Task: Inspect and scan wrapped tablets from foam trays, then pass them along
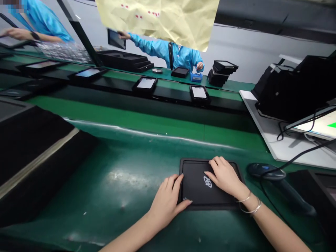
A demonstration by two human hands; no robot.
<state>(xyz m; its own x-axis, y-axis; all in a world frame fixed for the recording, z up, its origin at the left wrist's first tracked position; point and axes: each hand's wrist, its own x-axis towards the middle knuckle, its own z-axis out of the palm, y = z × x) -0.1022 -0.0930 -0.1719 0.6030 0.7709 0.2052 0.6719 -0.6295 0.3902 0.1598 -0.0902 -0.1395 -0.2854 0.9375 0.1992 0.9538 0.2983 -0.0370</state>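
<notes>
A black tablet (195, 182) lies back side up, with a white logo in its middle and a small round camera mark at its lower left corner. It sits in a shallow black tray (210, 207) on the green mat. My left hand (168, 196) grips the left end of the tray, fingertips on its left rim and thumb over the lower left corner. Across the right part of the tablet rests my right hand (225, 176), its fingers reaching the far rim and its thumb apart near the logo. A bracelet circles the right wrist.
Right of the tray lies a corded barcode scanner (280, 187). Black foam trays (42, 150) stand at left. A conveyor line (110, 87) beyond carries devices in trays. Two co-workers in blue work across it. A yellow paper (160, 21) hangs above; a monitor (320, 126) stands at right.
</notes>
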